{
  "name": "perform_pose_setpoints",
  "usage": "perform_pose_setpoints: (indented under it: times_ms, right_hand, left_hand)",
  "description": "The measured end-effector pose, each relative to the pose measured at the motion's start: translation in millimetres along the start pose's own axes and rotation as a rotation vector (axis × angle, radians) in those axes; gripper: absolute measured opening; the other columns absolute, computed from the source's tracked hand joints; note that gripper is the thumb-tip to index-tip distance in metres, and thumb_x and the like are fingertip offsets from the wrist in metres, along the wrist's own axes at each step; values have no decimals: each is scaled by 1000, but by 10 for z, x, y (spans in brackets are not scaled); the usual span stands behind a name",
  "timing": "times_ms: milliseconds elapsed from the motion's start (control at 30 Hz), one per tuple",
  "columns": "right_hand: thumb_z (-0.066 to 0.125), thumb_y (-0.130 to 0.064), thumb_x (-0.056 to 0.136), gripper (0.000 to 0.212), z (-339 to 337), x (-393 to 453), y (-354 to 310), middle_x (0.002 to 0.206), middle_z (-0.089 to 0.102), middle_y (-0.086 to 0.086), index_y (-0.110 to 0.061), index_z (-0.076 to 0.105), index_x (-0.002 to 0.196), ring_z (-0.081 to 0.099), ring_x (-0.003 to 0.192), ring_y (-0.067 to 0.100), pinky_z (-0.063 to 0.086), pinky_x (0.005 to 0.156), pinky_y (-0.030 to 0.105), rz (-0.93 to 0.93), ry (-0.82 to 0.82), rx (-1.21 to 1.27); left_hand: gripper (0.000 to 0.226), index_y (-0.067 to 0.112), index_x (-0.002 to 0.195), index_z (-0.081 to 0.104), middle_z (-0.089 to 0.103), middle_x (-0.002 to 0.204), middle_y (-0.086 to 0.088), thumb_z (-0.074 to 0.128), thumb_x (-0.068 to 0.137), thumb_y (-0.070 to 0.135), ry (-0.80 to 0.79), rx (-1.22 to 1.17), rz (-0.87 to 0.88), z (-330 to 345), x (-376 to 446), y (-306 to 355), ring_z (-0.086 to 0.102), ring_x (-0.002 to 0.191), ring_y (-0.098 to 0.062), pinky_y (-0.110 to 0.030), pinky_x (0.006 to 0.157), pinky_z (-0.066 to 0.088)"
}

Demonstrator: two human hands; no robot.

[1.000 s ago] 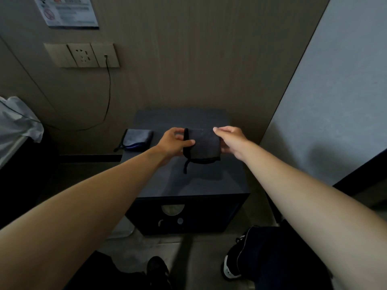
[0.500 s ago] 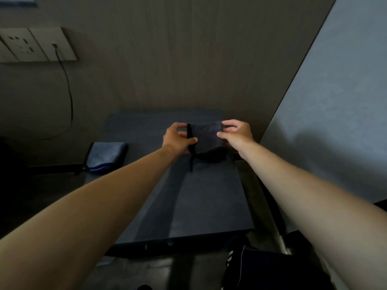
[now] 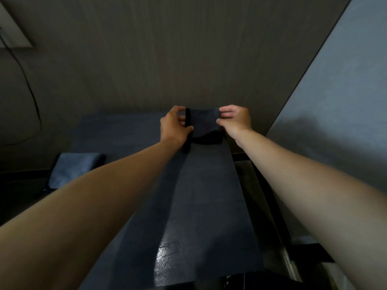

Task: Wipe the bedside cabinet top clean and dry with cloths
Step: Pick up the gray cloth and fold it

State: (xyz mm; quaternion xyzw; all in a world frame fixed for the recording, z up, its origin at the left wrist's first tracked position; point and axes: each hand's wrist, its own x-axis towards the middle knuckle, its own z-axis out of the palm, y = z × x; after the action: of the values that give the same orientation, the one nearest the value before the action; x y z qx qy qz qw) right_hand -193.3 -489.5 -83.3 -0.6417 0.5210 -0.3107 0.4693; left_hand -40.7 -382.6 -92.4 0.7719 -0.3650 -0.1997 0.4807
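Both hands hold a dark cloth stretched between them over the far end of the cabinet, close to the wall behind it. The left hand pinches the cloth's left edge, thumb in front and fingers behind, beside a black hem strip that runs down and hangs loose below the hand. The right hand pinches the cloth's right edge between thumb and fingertips. The cloth's lower edge sags toward the cabinet top; whether it touches cannot be told. A second cloth, folded and blue-grey, lies at the cabinet's left edge, well apart from the hands. Near the cabinet's front edge a wet patch glints. Left of the cabinet a cable hangs down the wall from a socket plate. A pale panel stands to the cabinet's right.
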Motion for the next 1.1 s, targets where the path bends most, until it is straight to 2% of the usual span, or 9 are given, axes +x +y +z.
perform_pose_setpoints:
  times_ms: [233,400,500,600,667,733,833,933,1100]
  right_hand:
    - [79,1,77,31,50,301,76,93,72,1,-16,73,102,69,89,13,57,79,26,-22,43,-90]
    - [79,1,78,29,159,404,117,96,73,4,-15,74,101,68,87,13,56,78,23,-24,68,-133]
    - [76,-8,84,25,146,396,118,106,73,4,-15,74,108,68,100,17,54,86,26,-25,48,-218]
    - [64,-29,94,24,147,255,58,115,68,6,-16,72,112,63,106,22,52,87,35,-238,132,-546]
    - [42,-39,101,38,172,95,6,114,66,8,-15,71,109,61,105,28,49,85,38,-460,157,-712]
    - [28,-41,103,50,233,-54,-12,115,67,7,-16,71,107,61,106,28,45,85,39,-588,81,-864]
    - [24,-44,105,56,324,-136,-2,127,62,9,-13,69,113,57,117,28,43,92,39,-506,-76,-932]
    - [21,-38,106,53,389,-132,-61,140,54,10,-10,61,126,46,132,27,35,107,41,-398,-174,-1035]
    - [19,-38,107,52,522,-358,-273,147,47,11,-10,50,138,34,142,27,20,119,43,-388,-193,-1022]
  left_hand:
    - [46,19,120,64,70,104,2,80,77,12,23,154,116,127,135,-44,67,93,-12,-27,89,55]
    - [46,22,130,59,66,118,-4,70,86,25,50,428,153,156,204,-91,51,115,-26,-39,95,50]
    - [41,24,133,56,57,130,-1,61,92,25,25,664,365,133,163,-36,46,118,-27,-40,91,47]
    - [33,22,129,61,57,133,1,52,98,26,-16,761,543,124,137,-29,48,117,-26,-40,87,45]
    - [31,20,122,66,61,130,0,46,100,28,-37,761,547,119,102,-28,52,113,-26,-41,85,46]
    - [33,19,121,66,61,132,-1,42,101,30,-90,790,520,106,67,-13,52,114,-27,-41,87,46]
    - [39,22,136,54,44,150,-1,39,102,33,-233,845,430,60,38,25,45,129,-28,-42,97,42]
    - [46,24,147,41,31,158,-1,38,102,36,-359,873,382,-7,-1,73,33,141,-26,-45,108,37]
    - [42,22,140,49,41,153,-2,38,102,35,-335,791,350,-272,-150,143,35,140,-25,-45,108,39]
